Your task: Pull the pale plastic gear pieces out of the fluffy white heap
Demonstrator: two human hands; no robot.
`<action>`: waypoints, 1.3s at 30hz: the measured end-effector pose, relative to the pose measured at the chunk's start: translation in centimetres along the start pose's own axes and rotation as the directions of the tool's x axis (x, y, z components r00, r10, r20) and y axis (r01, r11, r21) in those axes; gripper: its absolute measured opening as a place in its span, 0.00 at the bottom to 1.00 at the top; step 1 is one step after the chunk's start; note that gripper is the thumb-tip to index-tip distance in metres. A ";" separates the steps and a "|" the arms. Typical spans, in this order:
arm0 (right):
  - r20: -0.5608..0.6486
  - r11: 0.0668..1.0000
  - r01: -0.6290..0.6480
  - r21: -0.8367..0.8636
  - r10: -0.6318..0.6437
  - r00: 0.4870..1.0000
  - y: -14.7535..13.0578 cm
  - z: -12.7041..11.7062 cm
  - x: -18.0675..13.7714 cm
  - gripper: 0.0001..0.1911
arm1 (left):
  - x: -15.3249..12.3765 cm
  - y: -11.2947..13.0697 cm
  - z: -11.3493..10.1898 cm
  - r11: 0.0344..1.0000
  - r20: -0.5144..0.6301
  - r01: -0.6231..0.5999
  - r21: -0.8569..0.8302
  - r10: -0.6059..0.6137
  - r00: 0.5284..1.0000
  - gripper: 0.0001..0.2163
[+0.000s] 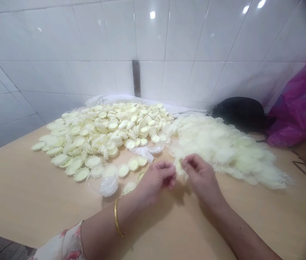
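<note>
Between my two hands is a pale yellow frilly flower piece (pixel 179 168), thin and jagged at its edge. My right hand (pixel 201 177) pinches it between thumb and fingertips. Closed, my left hand (pixel 156 179) meets its near-left edge, with thumb and forefinger pressed together. Just behind my right hand spreads a pile of sheer, pale frilly pieces (pixel 223 148). To the left and farther back is a heap of cream-yellow scalloped discs (pixel 112 126). Several loose discs (pixel 133 164) lie beside my left hand, some partly hidden by it.
A clear plastic tub (pixel 108 185) with whitish contents stands left of my left forearm. A strip of white plastic (pixel 147 151) lies before the heap. At the back right are a black rounded object (pixel 241 112) and a magenta plastic bag (pixel 299 104). A tiled wall (pixel 87 36) bounds the table (pixel 33 187).
</note>
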State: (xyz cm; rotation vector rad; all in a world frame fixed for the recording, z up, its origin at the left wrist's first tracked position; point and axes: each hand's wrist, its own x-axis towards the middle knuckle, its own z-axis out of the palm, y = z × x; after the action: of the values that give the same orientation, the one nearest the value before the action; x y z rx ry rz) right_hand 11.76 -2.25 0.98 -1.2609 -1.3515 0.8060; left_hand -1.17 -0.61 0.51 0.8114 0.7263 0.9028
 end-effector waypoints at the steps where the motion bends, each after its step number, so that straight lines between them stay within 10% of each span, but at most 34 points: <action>1: 0.051 0.997 -0.040 0.073 0.036 0.998 0.1 0.1 0.1 0.11 | 0.0 0.0 0.0 1.000 0.039 0.006 -0.024 -0.005 0.999 0.06; 22: 0.246 0.944 -0.186 0.273 0.118 0.962 0.6 -0.3 0.2 0.16 | -0.2 0.0 0.3 0.966 -0.064 -0.084 0.244 0.102 0.993 0.09; 39: 0.058 0.991 -0.121 0.063 0.117 0.991 0.5 0.2 0.2 0.23 | -0.4 -0.6 0.3 0.956 -0.023 -0.089 0.281 0.100 0.995 0.17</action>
State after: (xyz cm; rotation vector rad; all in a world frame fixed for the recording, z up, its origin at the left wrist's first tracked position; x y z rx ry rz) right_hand 11.71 -1.95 0.49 -1.2844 -1.2911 0.9671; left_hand -0.87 -1.32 0.23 1.0897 0.8660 0.9147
